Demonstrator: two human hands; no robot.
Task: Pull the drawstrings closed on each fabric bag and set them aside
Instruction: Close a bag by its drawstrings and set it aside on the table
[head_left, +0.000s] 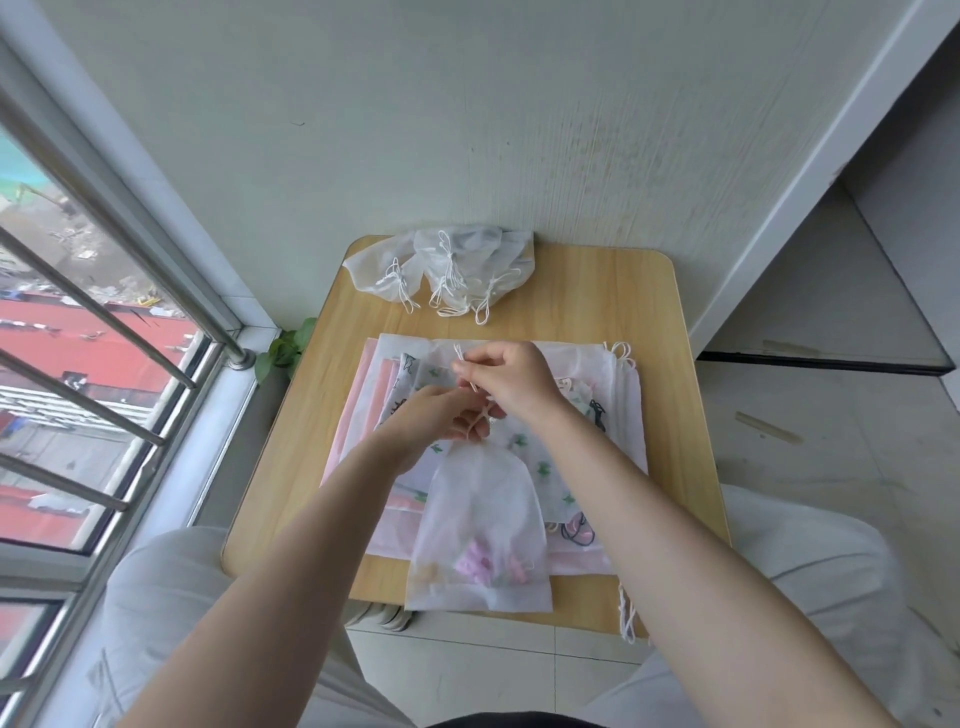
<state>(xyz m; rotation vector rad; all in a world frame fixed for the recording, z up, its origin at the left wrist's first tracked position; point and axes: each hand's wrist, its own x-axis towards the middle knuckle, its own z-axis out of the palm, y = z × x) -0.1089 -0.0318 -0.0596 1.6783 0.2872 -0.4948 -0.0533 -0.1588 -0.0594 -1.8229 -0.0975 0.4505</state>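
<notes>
A sheer white drawstring bag (480, 525) with small pink items in its bottom lies on a stack of flat bags (597, 395) on the small wooden table (613, 291). Its neck is gathered just under my hands. My left hand (441, 415) pinches the gathered neck and cord. Just beyond it, my right hand (511, 376) pinches the white drawstring (465, 364), which runs taut between the two hands. At the table's far edge sits a pile of cinched white bags (447, 260) with their cords tied.
The wall stands right behind the table. A window with metal bars (119, 322) runs along the left, with a green plant (285, 351) beside the table's left edge. A loose white cord (628, 618) hangs off the near right corner. My knees flank the table.
</notes>
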